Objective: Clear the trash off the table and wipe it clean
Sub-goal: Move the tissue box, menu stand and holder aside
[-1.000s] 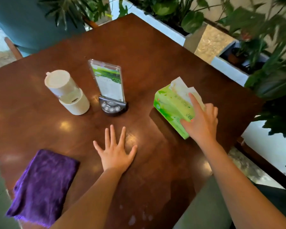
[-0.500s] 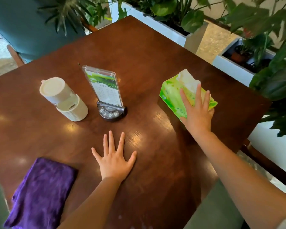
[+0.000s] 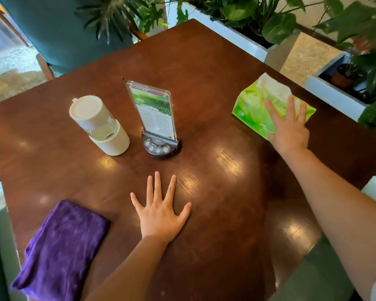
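Left hand (image 3: 161, 216) flat on table (image 3: 204, 83), fingers spread, holds nothing. Right hand (image 3: 288, 129) open, palm resting on green tissue pack (image 3: 256, 109). Purple cloth (image 3: 63, 246) near left edge.

On the table (image 3: 204, 72) were one tissue pack (image 3: 254, 109), one purple cloth (image 3: 61, 250), one white canister (image 3: 100, 124), one menu stand (image 3: 154, 118) and two hands, the left hand (image 3: 161, 216) and the right hand (image 3: 288, 129).

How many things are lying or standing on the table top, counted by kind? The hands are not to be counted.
Purple cloth: 1
White container with lid: 1
Clear sign stand on a button base: 1
Green tissue pack, under the right hand: 1
Total: 4
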{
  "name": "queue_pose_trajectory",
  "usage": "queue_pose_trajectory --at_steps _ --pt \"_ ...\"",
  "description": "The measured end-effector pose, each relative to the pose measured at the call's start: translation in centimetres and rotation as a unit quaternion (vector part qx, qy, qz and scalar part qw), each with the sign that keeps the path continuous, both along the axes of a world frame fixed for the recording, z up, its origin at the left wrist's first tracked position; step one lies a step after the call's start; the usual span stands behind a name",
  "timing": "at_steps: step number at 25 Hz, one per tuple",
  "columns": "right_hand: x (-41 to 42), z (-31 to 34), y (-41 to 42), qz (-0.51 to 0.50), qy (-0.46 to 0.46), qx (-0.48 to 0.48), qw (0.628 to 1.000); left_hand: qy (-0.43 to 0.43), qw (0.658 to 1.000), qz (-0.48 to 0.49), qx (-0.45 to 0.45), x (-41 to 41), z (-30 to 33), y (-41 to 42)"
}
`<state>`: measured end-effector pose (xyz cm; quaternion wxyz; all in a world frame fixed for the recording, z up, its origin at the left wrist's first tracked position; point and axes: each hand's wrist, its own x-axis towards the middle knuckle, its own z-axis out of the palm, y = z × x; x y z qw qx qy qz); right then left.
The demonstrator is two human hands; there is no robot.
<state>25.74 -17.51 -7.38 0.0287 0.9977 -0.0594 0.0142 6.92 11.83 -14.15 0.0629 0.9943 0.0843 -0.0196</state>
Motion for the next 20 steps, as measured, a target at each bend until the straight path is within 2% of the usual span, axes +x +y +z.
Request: queue_pose_trajectory --at_steps 5,7,8,9,10,11,12,13,17,20 --pt "-1.9 1.2 3.6 -0.057 0.004 -0.044 0.997 0.011 1.0 -0.001 -0.004 -0.1 0.1 0.0" --pt "-3.7 1.9 6.6 0.0 -0.044 -0.008 0.999 0.017 1.0 -0.003 -0.004 0.0 0.2 -0.1" --pt "-4.6 2.1 8.2 0.048 -0.077 0.042 0.995 0.018 1.0 -0.003 -0.005 0.0 0.3 -0.1" --pt "-5.3 2.6 9.7 0.092 -0.107 0.137 0.981 0.019 1.0 -0.004 -0.007 0.1 0.3 -0.1" --pt "-5.7 3.4 11.1 0.124 -0.121 0.273 0.946 0.02 1.0 -0.005 -0.008 0.1 0.3 -0.1" --pt "-5.9 4.2 12.5 0.14 -0.123 0.411 0.892 0.021 1.0 -0.005 -0.008 0.0 0.3 -0.1" --pt "-5.9 5.1 13.8 0.141 -0.114 0.508 0.842 0.022 1.0 -0.005 -0.009 -0.1 0.3 -0.1" --pt "-5.9 6.0 15.1 0.145 -0.099 0.547 0.818 0.021 1.0 -0.004 -0.011 -0.1 0.3 0.0" --pt "-4.2 8.0 19.0 0.186 -0.066 0.479 0.855 0.02 1.0 -0.005 -0.017 -0.1 0.4 0.0" --pt "-3.1 8.3 20.5 0.207 -0.113 0.415 0.879 0.02 1.0 -0.006 -0.016 0.0 0.2 0.1"
